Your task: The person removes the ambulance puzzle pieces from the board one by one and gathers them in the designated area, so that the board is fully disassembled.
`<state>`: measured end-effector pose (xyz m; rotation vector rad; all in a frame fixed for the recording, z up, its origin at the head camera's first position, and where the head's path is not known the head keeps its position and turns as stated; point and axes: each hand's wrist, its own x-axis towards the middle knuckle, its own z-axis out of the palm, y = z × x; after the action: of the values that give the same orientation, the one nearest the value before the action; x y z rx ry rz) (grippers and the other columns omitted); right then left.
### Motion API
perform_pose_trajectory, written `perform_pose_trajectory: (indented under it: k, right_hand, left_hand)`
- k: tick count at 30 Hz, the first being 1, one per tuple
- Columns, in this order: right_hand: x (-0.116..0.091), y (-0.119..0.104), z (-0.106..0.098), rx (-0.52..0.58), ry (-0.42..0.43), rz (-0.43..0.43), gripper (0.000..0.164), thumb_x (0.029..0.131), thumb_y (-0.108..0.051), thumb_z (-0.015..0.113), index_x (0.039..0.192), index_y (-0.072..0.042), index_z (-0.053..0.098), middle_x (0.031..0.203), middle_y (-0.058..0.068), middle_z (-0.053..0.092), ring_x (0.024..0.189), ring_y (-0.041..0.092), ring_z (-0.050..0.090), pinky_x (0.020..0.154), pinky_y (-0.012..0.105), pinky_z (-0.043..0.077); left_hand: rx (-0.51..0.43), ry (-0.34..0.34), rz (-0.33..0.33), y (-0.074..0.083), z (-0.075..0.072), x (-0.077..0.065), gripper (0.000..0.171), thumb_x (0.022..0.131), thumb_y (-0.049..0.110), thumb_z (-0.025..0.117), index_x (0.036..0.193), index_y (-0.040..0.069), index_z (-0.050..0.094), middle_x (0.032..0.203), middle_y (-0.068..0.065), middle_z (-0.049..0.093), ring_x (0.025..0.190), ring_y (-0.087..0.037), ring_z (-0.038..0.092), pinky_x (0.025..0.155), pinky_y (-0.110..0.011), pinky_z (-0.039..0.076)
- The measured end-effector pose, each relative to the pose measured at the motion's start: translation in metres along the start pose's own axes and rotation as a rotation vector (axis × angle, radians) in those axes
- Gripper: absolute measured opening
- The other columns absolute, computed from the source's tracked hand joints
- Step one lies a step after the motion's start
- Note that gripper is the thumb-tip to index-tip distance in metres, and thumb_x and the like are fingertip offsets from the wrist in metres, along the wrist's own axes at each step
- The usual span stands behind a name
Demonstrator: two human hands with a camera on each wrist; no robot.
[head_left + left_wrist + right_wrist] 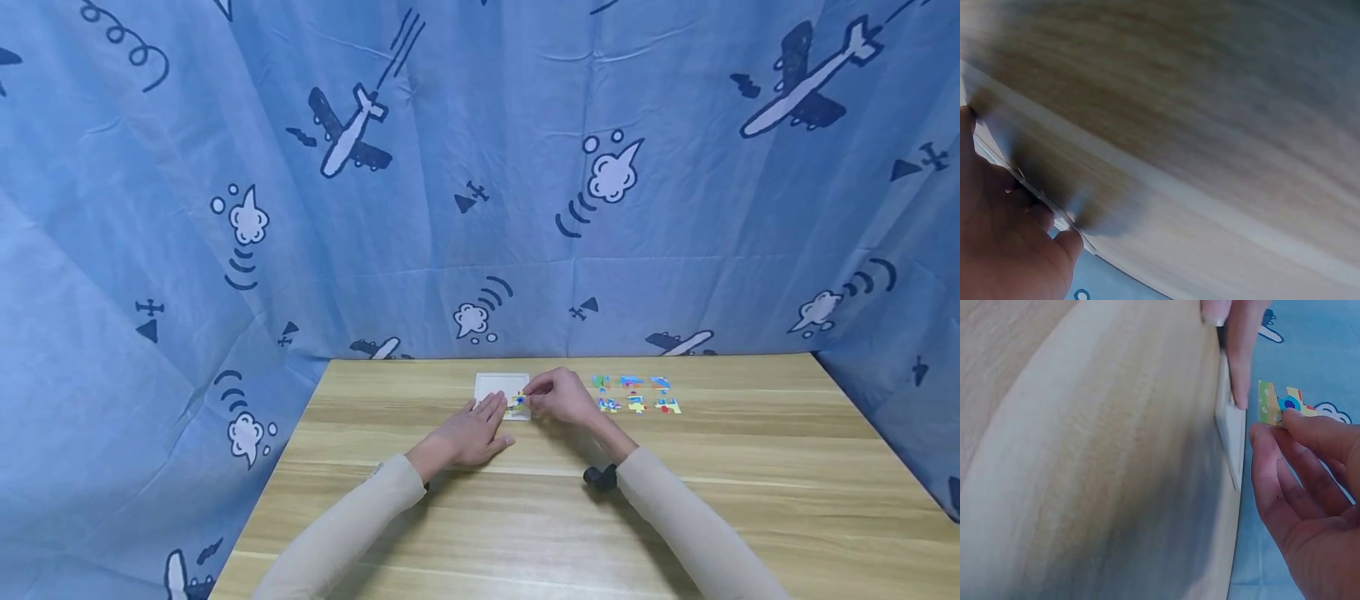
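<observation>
A small white puzzle tray point(501, 377) lies near the back of the table. My left hand point(472, 433) rests on its front left part with fingers fairly straight; in the left wrist view that hand point(1013, 244) lies along the tray's edge. Between thumb and fingertips, my right hand point(564, 398) pinches a jigsaw piece point(1270, 405) coloured green and yellow with a blue round shape. The right wrist view shows this piece held just above the tray point(1230, 434). The fingers partly hide the tray's inside, where I cannot tell what lies.
To the right of the tray, several loose jigsaw pieces point(636, 404) lie in two rows on the wooden table point(525, 533). A blue curtain point(480, 167) with airplane prints hangs right behind the table's back edge and along the sides.
</observation>
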<state>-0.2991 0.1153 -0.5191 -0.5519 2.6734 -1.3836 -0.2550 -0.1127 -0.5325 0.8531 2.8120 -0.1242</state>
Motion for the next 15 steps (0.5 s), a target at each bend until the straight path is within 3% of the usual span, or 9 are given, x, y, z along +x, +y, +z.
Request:
perform_pose_trajectory:
  k: [5, 10, 15]
  right_hand:
    - [-0.005, -0.003, -0.01, 0.036, 0.013, 0.0, 0.013, 0.091, -0.005, 0.078, 0.104, -0.005, 0.084, 0.099, 0.013, 0.083, 0.08, 0.011, 0.075, 0.07, 0.025, 0.063]
    - [-0.013, -0.004, -0.022, 0.106, 0.021, 0.031, 0.017, 0.093, -0.007, 0.079, 0.108, -0.002, 0.082, 0.103, 0.017, 0.082, 0.082, 0.016, 0.077, 0.076, 0.037, 0.067]
    - [-0.023, -0.001, -0.037, 0.182, 0.032, 0.059, 0.02, 0.094, -0.009, 0.079, 0.111, 0.001, 0.079, 0.102, 0.018, 0.081, 0.091, 0.036, 0.079, 0.082, 0.049, 0.067]
  left_hand:
    - [0.002, 0.001, 0.003, -0.002, -0.001, 0.002, 0.077, 0.112, 0.057, 0.028, 0.169, 0.006, 0.018, 0.178, -0.009, 0.015, 0.166, -0.023, 0.017, 0.135, -0.046, 0.024]
    - [-0.006, 0.001, 0.013, -0.002, -0.002, 0.001, 0.077, 0.112, 0.057, 0.028, 0.169, 0.005, 0.018, 0.178, -0.01, 0.015, 0.166, -0.024, 0.018, 0.135, -0.046, 0.024]
    - [-0.012, 0.015, 0.017, 0.0, -0.002, -0.001, 0.077, 0.112, 0.057, 0.03, 0.168, 0.005, 0.02, 0.178, -0.01, 0.016, 0.166, -0.025, 0.019, 0.135, -0.047, 0.024]
